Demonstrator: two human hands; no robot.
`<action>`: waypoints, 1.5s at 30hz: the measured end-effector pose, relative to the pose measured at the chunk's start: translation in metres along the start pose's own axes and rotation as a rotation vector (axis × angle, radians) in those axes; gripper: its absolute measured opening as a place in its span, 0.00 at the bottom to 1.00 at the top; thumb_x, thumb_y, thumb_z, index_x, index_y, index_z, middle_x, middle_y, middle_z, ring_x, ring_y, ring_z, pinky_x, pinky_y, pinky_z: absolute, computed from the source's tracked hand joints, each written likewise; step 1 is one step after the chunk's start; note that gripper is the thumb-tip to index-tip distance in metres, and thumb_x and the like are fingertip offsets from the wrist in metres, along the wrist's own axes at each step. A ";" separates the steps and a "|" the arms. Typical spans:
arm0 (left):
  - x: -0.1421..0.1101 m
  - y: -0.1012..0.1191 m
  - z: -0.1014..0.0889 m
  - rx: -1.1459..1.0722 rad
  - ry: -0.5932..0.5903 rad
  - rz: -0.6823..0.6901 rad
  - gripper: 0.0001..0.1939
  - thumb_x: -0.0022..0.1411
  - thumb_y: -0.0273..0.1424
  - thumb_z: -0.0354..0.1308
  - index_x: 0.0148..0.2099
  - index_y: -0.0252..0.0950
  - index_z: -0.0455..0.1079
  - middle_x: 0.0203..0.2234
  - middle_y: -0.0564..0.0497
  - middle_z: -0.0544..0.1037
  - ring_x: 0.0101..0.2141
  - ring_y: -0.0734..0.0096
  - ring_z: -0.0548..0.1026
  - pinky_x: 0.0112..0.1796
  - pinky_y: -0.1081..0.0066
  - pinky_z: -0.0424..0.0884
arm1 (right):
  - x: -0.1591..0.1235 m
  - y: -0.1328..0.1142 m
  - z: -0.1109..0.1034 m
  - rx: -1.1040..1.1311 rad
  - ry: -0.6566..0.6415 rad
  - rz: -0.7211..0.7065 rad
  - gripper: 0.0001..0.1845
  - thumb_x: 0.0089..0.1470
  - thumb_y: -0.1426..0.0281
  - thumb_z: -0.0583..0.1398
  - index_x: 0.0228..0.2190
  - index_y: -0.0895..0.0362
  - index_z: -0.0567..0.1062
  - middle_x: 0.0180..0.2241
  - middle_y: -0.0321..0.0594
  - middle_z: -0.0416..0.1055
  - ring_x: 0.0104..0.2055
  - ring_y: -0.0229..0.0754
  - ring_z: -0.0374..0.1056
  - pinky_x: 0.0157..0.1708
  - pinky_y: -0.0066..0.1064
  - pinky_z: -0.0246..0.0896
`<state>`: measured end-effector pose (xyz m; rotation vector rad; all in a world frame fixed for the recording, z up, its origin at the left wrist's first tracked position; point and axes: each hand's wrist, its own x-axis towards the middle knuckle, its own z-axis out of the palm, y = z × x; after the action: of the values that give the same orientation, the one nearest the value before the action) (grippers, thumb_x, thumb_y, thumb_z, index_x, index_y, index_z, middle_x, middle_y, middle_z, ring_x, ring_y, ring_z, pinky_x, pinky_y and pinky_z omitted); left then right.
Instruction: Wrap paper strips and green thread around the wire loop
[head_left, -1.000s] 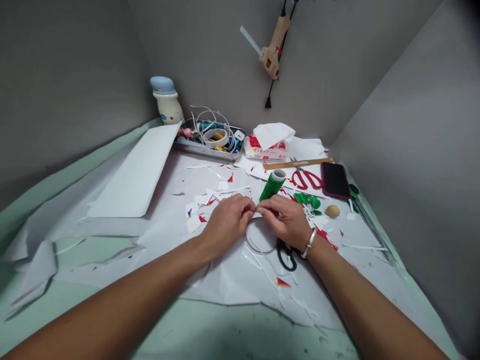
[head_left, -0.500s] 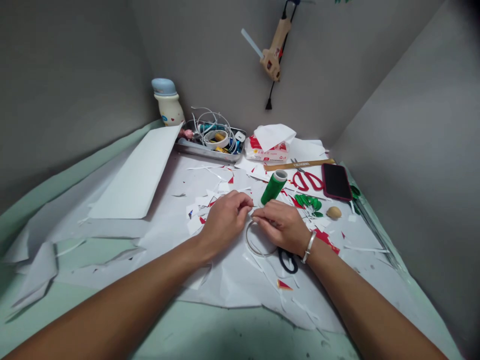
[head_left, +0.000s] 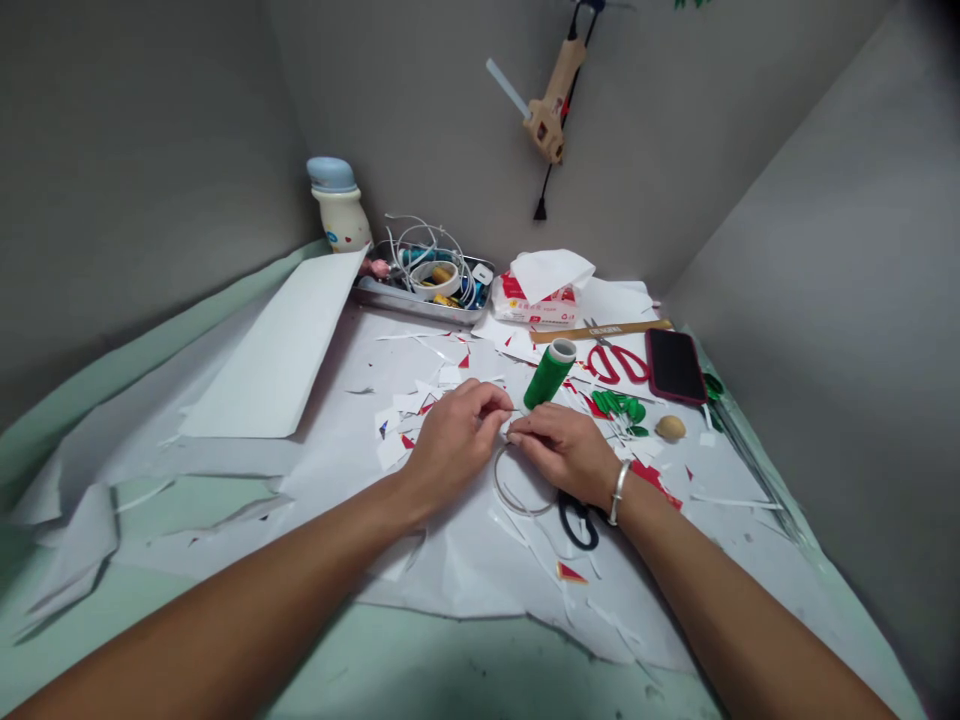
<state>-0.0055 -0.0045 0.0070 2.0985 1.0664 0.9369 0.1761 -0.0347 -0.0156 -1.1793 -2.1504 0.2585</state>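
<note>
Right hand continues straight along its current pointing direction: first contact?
Probably the left hand: the right hand points across at its thumb and fingertips, with a small gap between. One view leaves their relative height unclear, so it might pass slightly over or under.

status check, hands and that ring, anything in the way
Left hand, right hand: both pinched, close together, contents too fine to tell. Pale ring below them in view. Green spool close beyond, might crowd.
</note>
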 end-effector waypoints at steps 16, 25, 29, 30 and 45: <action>-0.002 0.004 0.001 -0.050 -0.063 0.033 0.06 0.60 0.25 0.52 0.35 0.38 0.70 0.33 0.52 0.74 0.36 0.70 0.71 0.39 0.68 0.66 | 0.000 0.007 -0.001 0.028 0.060 0.061 0.08 0.58 0.72 0.57 0.33 0.55 0.77 0.28 0.38 0.73 0.32 0.39 0.67 0.34 0.30 0.61; -0.003 -0.004 0.006 0.099 -0.077 0.003 0.07 0.58 0.23 0.51 0.34 0.37 0.70 0.31 0.52 0.74 0.34 0.68 0.70 0.37 0.67 0.65 | 0.001 -0.007 -0.006 -0.017 0.094 -0.067 0.08 0.59 0.72 0.57 0.34 0.57 0.77 0.25 0.37 0.70 0.29 0.38 0.63 0.33 0.30 0.59; -0.005 0.001 0.008 0.054 -0.178 0.015 0.07 0.60 0.25 0.52 0.34 0.38 0.71 0.33 0.51 0.75 0.36 0.68 0.71 0.38 0.67 0.66 | 0.002 0.003 -0.007 0.034 0.176 0.094 0.07 0.58 0.72 0.57 0.31 0.56 0.76 0.27 0.37 0.72 0.31 0.37 0.66 0.34 0.29 0.60; -0.005 0.003 0.007 0.020 -0.184 0.016 0.07 0.60 0.25 0.52 0.35 0.38 0.71 0.33 0.52 0.75 0.36 0.68 0.71 0.38 0.68 0.66 | 0.002 0.005 -0.006 0.052 0.162 0.120 0.07 0.58 0.72 0.57 0.31 0.56 0.76 0.28 0.37 0.73 0.31 0.37 0.67 0.34 0.29 0.60; -0.004 -0.004 0.008 0.106 -0.131 0.036 0.07 0.59 0.24 0.52 0.34 0.38 0.70 0.31 0.52 0.74 0.35 0.68 0.70 0.38 0.66 0.64 | 0.002 -0.002 -0.008 0.006 0.138 0.010 0.07 0.58 0.72 0.57 0.32 0.56 0.76 0.27 0.37 0.71 0.30 0.38 0.64 0.34 0.30 0.59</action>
<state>-0.0027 -0.0077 -0.0016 2.2393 1.0337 0.7629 0.1796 -0.0354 -0.0080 -1.1708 -2.0235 0.1821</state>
